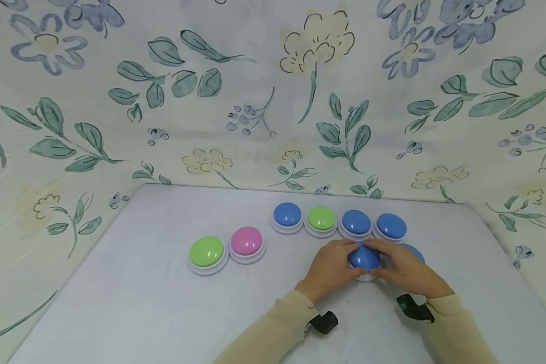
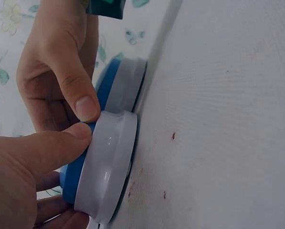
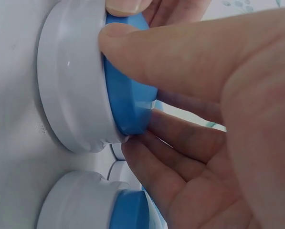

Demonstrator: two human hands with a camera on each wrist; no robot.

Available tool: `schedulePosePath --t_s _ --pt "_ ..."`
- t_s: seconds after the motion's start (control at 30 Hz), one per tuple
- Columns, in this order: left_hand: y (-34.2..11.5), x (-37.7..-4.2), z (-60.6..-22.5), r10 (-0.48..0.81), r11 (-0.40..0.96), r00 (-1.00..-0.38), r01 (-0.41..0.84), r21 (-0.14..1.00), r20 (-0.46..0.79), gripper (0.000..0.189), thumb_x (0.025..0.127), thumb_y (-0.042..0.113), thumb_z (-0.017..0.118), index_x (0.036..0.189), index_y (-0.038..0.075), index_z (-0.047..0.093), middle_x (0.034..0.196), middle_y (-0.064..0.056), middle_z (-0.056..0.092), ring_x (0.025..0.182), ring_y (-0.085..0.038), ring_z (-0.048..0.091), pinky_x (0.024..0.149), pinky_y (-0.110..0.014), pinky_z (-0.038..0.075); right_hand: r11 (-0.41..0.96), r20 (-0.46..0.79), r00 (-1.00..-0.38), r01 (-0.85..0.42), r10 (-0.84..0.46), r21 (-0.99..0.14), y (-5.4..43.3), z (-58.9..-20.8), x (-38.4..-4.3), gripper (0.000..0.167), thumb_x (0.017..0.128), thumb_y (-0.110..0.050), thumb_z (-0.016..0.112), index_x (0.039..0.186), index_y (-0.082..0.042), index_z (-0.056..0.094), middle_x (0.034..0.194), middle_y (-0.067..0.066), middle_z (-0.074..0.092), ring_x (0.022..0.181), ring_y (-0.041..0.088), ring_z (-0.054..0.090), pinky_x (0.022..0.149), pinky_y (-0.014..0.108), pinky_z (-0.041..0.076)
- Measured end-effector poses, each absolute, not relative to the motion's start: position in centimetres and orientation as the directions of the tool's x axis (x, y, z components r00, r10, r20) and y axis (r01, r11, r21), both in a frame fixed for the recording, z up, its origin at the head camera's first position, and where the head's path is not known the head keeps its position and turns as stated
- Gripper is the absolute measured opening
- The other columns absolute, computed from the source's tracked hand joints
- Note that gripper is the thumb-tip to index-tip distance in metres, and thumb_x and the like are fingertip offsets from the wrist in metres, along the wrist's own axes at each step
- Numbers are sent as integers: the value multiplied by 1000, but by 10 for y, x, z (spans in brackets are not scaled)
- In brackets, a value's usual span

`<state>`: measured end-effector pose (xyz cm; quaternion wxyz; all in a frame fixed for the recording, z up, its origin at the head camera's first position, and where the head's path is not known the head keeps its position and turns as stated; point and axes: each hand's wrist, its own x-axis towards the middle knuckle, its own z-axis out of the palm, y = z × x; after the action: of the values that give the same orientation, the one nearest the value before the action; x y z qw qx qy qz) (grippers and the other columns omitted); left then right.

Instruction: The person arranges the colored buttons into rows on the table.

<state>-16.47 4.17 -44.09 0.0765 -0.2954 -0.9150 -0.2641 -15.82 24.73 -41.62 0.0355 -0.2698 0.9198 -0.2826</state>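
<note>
Both hands meet around a blue push button (image 1: 364, 257) with a white base at the table's right of centre. My left hand (image 1: 329, 265) grips its left side, thumb and fingers curled at the edge of the blue dome. From the other side my right hand (image 1: 405, 268) holds the same button, its thumb (image 3: 132, 47) on the rim of the dome and its fingertips at the opposite edge. In the left wrist view the white base (image 2: 109, 162) stands close over the tabletop. A second blue button (image 1: 415, 252) is partly hidden behind my right hand.
Along the back stand a blue button (image 1: 287, 215), a green button (image 1: 321, 219) and two more blue buttons (image 1: 356, 222) (image 1: 391, 226). Further left, a green button (image 1: 207, 252) sits beside a pink button (image 1: 246, 241). A flowered cloth (image 1: 255, 101) rises behind the white table (image 1: 132, 303).
</note>
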Motion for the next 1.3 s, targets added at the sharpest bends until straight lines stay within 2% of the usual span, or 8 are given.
schedulePosePath --t_s 0.4,0.67,1.0,1.3 --pt "43 -165 -444 507 680 -812 584 444 291 57 83 28 84 133 8 65 137 -5 63 126 -17 58 107 -22 44 710 95 -856 -479 -509 -517 252 -412 -159 62 84 -7 80 139 3 55 142 25 54 130 48 50 102 63 44" --pt "45 -165 -446 487 683 -828 559 471 278 58 85 28 83 136 9 63 139 -6 61 128 -17 56 108 -23 43 718 78 -862 -464 -501 -519 251 -410 -159 61 85 -5 78 140 3 54 145 27 50 133 50 45 104 64 41" --pt "43 -166 -447 477 668 -837 544 508 270 58 85 27 82 137 9 63 140 -5 60 130 -18 55 109 -25 42 718 94 -865 -464 -492 -519 252 -415 -160 62 84 -3 79 140 2 54 144 27 51 133 50 45 104 64 41" --pt "41 -167 -446 494 659 -827 558 504 269 57 85 28 82 136 9 63 143 -6 58 130 -18 55 109 -25 42 706 77 -878 -429 -472 -564 251 -412 -159 69 81 -6 82 142 0 51 145 27 49 133 52 44 103 66 41"
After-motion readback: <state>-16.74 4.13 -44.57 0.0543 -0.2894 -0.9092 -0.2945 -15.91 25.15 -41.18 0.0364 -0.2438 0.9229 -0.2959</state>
